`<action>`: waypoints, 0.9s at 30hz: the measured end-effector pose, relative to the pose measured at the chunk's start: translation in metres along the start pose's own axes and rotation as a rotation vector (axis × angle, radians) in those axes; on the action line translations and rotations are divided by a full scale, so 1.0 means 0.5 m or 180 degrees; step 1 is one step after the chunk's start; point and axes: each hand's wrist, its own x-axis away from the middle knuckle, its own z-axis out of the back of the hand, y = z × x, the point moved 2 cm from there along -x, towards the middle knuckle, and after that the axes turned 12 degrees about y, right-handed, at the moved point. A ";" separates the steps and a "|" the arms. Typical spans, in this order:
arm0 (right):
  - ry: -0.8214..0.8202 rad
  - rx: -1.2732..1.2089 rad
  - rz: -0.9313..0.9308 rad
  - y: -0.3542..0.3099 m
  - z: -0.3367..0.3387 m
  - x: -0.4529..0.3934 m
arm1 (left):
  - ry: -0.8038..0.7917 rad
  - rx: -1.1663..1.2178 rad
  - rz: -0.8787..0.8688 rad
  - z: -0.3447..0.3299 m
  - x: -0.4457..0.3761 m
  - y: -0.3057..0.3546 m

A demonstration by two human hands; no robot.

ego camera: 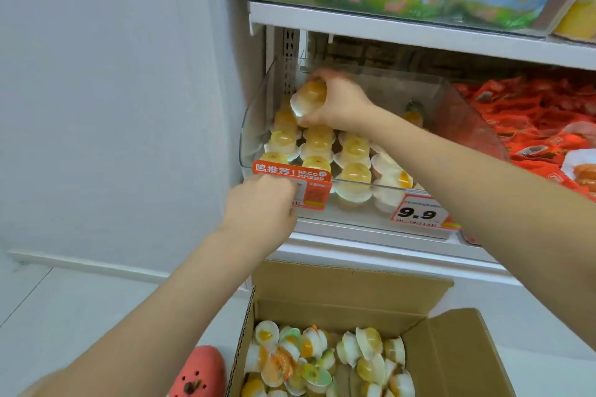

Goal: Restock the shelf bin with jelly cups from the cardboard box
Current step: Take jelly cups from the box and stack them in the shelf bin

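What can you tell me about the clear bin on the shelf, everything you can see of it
The shelf bin is a clear plastic tub with tall sloping side walls and a low front lip, sitting on the white shelf, open at the top. Yellow jelly cups stand in rows across its left and front part. A red tag and a 9.9 price label hang at its front. The left hand holds the front left corner at the tag; the right hand reaches inside, gripping a jelly cup.

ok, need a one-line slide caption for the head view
Right hand holds a jelly cup over the clear shelf bin; left hand grips its front edge, above the cardboard box.
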 end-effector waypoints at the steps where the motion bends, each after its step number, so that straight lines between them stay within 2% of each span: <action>1: -0.0087 0.0112 0.0052 0.003 -0.009 -0.008 | -0.0013 -0.0033 -0.0024 0.002 -0.001 0.000; 9: -0.0703 0.0579 0.0362 0.026 -0.054 -0.024 | 0.0004 -0.0053 0.0078 0.000 -0.004 0.001; 16: -0.0609 0.0579 0.0405 0.021 -0.054 -0.016 | 0.0101 -0.0027 -0.0009 0.003 0.001 0.002; 18: -0.0409 0.0400 0.0329 0.011 -0.029 0.001 | 0.0080 -0.0088 -0.0063 0.000 0.004 0.000; 21: 0.0335 -0.0235 0.0265 -0.002 0.041 0.071 | 0.0037 -0.0180 -0.0177 -0.013 0.015 -0.001; 24: 0.0974 -0.0544 0.0626 -0.003 0.107 0.204 | -0.0255 -0.0282 -0.0341 -0.037 0.037 0.007; 27: 0.1191 -0.0468 0.0912 0.030 0.126 0.361 | -0.0585 -0.0531 -0.0657 -0.075 0.074 0.025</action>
